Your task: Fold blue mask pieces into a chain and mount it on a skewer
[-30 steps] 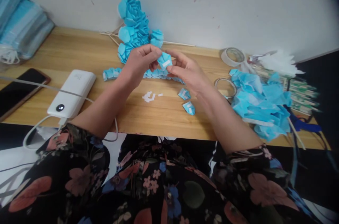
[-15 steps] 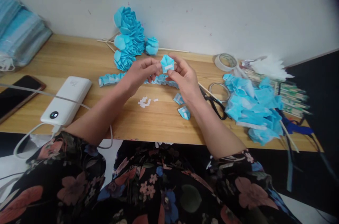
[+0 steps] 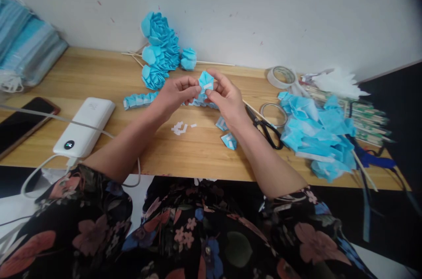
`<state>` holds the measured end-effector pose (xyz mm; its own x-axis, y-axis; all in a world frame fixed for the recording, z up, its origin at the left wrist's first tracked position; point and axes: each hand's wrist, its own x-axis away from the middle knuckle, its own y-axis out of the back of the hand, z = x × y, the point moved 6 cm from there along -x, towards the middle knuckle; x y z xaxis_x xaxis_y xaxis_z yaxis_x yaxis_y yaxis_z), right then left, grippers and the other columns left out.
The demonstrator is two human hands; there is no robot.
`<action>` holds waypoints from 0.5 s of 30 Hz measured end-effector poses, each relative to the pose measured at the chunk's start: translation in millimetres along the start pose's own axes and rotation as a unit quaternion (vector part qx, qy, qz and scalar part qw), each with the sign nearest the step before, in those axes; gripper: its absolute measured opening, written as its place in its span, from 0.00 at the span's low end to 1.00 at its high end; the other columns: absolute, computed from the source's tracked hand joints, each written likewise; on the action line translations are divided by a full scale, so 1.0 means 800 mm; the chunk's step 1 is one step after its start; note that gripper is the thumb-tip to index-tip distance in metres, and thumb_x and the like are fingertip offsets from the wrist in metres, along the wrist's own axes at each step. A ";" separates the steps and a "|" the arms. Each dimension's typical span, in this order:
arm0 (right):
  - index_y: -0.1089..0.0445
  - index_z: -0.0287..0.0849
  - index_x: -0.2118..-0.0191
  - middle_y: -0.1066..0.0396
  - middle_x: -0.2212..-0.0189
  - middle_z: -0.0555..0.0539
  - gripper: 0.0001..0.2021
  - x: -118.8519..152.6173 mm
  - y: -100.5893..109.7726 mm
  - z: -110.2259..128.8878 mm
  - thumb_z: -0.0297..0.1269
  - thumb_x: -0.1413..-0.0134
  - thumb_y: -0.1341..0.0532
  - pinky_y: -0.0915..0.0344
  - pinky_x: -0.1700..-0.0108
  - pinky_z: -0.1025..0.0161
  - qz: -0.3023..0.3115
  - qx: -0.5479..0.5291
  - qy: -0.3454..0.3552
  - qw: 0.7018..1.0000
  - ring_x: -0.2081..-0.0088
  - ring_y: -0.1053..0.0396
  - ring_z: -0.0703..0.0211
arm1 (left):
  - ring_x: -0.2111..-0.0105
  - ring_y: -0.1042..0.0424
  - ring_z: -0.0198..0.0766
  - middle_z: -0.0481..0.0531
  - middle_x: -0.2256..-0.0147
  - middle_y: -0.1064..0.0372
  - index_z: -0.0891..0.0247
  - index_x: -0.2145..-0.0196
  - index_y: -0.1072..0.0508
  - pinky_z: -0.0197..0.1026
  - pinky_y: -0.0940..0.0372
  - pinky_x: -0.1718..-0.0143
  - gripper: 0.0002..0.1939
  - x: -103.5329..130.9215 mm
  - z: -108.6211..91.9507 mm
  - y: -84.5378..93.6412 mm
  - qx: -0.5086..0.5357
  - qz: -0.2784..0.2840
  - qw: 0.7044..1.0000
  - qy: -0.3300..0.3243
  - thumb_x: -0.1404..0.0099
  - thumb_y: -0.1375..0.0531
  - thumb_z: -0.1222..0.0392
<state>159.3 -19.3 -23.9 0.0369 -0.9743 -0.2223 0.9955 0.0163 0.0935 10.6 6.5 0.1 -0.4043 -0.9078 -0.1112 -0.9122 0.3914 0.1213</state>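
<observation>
A small folded blue petal (image 3: pixel 206 79) with a white strip on its face is held up between my two hands. My right hand (image 3: pixel 228 96) pinches its right and lower side between thumb and fingers. At its left edge, my left hand (image 3: pixel 180 93) has thumb and fingers closed; the petal's edge is in that pinch. Behind and below my hands runs a row of folded blue petals (image 3: pixel 140 100), partly covered by them. Two loose folded petals (image 3: pixel 229 140) lie near my right wrist. Small white paper strips (image 3: pixel 179 128) are scattered on the table below my left hand.
Blue flowers (image 3: pixel 158 48) on sticks stand against the wall, with a flower bud (image 3: pixel 188 59) beside them. Scissors (image 3: pixel 267 132), a tape roll (image 3: pixel 281 77) and crumpled blue fabric (image 3: pixel 316 132) lie right. A power bank (image 3: pixel 85 125) with cable and a phone (image 3: pixel 28 123) lie left.
The petal has shifted slightly left and down in my fingers and tilted a little. My hands otherwise keep nearly the same position; the view has moved slightly.
</observation>
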 end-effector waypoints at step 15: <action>0.37 0.53 0.36 0.25 0.60 0.47 0.23 0.001 0.004 0.007 0.41 0.35 0.41 0.23 0.59 0.55 -0.034 0.075 0.041 0.996 0.59 0.27 0.55 | 0.78 0.34 0.31 0.47 0.74 0.29 0.61 0.61 0.27 0.34 0.38 0.77 0.09 -0.004 0.012 -0.001 0.129 0.001 0.991 0.037 0.39 0.37 0.57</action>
<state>162.2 -21.2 -18.1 -0.0164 -0.9504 -0.3107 0.9717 -0.0884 0.2191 11.6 10.5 -9.4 -0.4086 -0.9119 -0.0380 -0.9019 0.4098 -0.1365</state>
